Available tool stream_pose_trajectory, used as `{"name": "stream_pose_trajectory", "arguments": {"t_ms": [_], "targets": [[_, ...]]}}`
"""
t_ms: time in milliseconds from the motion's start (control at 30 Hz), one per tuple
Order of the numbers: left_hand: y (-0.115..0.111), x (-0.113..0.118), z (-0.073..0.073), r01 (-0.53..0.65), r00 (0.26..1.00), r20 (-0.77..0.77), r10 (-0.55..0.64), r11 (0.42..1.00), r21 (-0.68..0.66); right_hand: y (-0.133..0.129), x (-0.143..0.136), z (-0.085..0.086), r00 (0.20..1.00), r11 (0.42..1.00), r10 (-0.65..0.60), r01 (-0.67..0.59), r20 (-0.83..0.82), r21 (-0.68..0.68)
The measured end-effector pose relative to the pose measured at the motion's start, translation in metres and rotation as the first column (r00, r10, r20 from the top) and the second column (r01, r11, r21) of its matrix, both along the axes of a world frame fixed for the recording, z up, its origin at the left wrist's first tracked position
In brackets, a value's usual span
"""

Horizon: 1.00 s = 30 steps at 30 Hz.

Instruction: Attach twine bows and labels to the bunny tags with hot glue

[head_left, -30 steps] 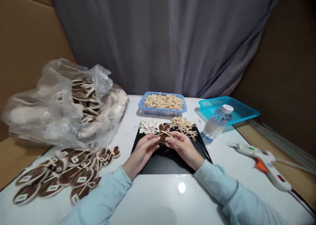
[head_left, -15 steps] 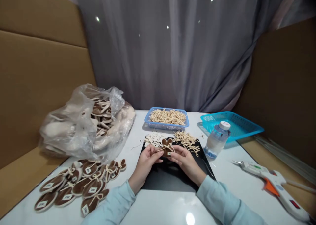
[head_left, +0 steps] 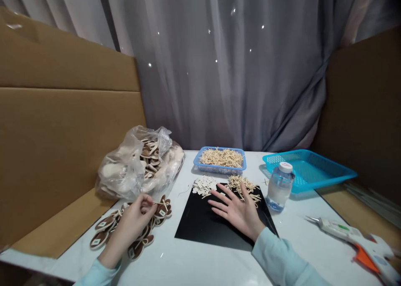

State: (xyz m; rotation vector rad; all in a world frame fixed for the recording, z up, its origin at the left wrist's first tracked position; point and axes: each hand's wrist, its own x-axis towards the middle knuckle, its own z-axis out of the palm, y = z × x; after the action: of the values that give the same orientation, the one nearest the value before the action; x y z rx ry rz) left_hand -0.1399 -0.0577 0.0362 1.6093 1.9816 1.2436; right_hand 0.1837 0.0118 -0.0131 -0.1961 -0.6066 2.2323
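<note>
While the left hand (head_left: 136, 220) curls, grip unclear, at a brown rabbit-shaped fabric piece (head_left: 163, 209) lower left, the right hand (head_left: 236, 211) splayed well apart, gentle handling should spare its cream cord bow (head_left: 165, 203).

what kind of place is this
Probably a small craft or hand-assembly workstation: a glue gun lies on the white table, along with a blue basket of cord bits and a pile of brown pieces.

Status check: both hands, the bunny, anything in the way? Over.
Left hand: fingers curled at tagged brown bunny, hold unclear. Right hand: open, fingers spread over black mat. In the way: left hand hides part of bunny pile.
</note>
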Motion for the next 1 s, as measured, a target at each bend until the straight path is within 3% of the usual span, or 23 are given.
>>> {"name": "stream_pose_trajectory", "arguments": {"t_ms": [67,100,133,167,200,233,267,300,367,433,500,567,633,800,1000], "targets": [[-0.005,0.004,-0.001,-0.080,0.983,-0.161,0.090,0.994,0.068,0.000,0.000,-0.001,1.000,1.000,0.016,-0.017,-0.013,-0.001],[-0.008,0.011,0.000,-0.095,0.980,-0.160,0.118,0.985,0.145,0.000,0.000,-0.001,1.000,1.000,0.023,-0.023,-0.017,-0.002],[-0.010,0.021,0.003,-0.071,0.992,-0.091,0.092,0.975,0.212,0.000,0.000,-0.002,0.999,1.000,0.029,-0.029,-0.020,-0.003],[-0.014,0.032,0.005,-0.019,0.997,0.072,0.002,0.970,0.241,0.000,0.000,-0.002,0.999,0.999,0.032,-0.032,-0.022,-0.005],[-0.017,0.045,0.008,0.056,0.939,0.314,-0.137,0.966,0.252,0.000,0.001,-0.003,0.999,0.999,0.035,-0.035,-0.021,-0.007],[-0.020,0.058,0.011,0.188,0.765,0.569,-0.301,0.950,0.249,0.000,0.001,-0.003,0.999,0.999,0.036,-0.036,-0.018,-0.008],[-0.024,0.071,0.013,0.283,0.518,0.765,-0.382,0.921,0.268,0.000,0.001,-0.003,0.999,0.999,0.035,-0.035,-0.014,-0.006],[-0.027,0.084,0.015,0.322,0.264,0.879,-0.397,0.895,0.308,0.000,0.001,-0.003,0.999,0.999,0.034,-0.034,-0.010,-0.003],[-0.031,0.105,0.016,0.305,-0.189,0.921,-0.340,0.871,0.384,0.000,0.000,-0.003,1.000,1.000,0.031,-0.031,0.002,0.005],[-0.031,0.122,0.016,0.256,-0.485,0.841,-0.239,0.881,0.398,0.000,-0.001,-0.002,0.999,0.999,0.035,-0.035,0.008,0.009],[-0.029,0.133,0.016,0.200,-0.636,0.746,-0.198,0.891,0.407,0.001,-0.001,-0.003,0.999,0.999,0.042,-0.042,0.008,0.010],[-0.024,0.139,0.015,0.167,-0.686,0.699,-0.201,0.892,0.420,0.002,-0.002,-0.005,0.999,0.999,0.051,-0.051,0.007,0.013],[-0.021,0.142,0.015,0.170,-0.678,0.705,-0.206,0.890,0.423,0.004,-0.002,-0.007,0.998,0.998,0.058,-0.058,0.006,0.017],[-0.023,0.146,0.016,0.160,-0.598,0.767,-0.231,0.904,0.397,0.005,-0.003,-0.009,0.997,0.997,0.078,-0.077,-0.019,0.012],[-0.032,0.154,0.025,0.109,-0.441,0.855,-0.274,0.929,0.353,0.005,-0.002,-0.009,0.997,0.997,0.080,-0.080,-0.003,0.016]]}}
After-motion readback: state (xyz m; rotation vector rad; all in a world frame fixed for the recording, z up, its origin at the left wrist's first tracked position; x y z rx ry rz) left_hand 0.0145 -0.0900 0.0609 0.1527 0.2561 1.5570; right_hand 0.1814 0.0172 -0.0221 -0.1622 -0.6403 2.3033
